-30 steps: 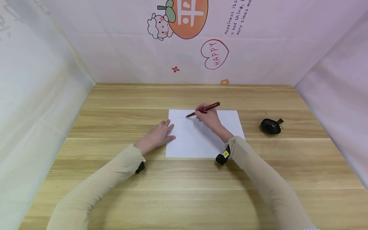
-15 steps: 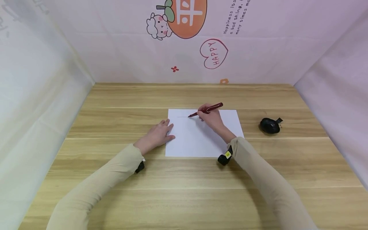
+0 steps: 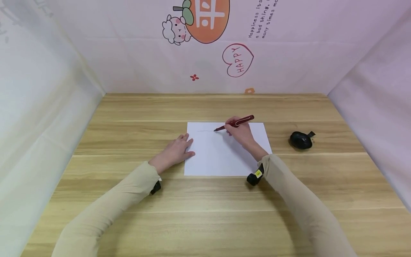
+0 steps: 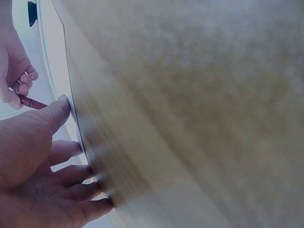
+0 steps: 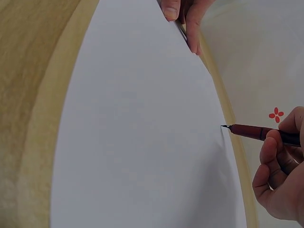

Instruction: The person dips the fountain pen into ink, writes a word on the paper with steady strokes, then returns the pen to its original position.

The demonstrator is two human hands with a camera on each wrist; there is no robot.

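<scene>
A white sheet of paper (image 3: 212, 157) lies flat on the wooden table, with a thin horizontal line (image 3: 205, 131) near its top edge. My right hand (image 3: 241, 134) pinches a dark red fountain pen (image 3: 238, 122), whose nib meets the paper at the line's right end. In the right wrist view the nib of the pen (image 5: 247, 131) touches the sheet close to its far edge. My left hand (image 3: 174, 150) rests with spread fingers over the sheet's left edge. The left wrist view shows the fingertips of that hand (image 4: 57, 111) along the paper's border.
On the table (image 3: 205, 221), right of the paper, sits a black rounded object (image 3: 301, 140) with a small tab. Printed white cloth (image 3: 144, 64) stands behind the table and at both sides. Each wrist carries a black camera, as on the right (image 3: 254, 178).
My right hand has slid to the right with the pen, and the line on the paper has grown longer. My left hand has stayed in place on the sheet.
</scene>
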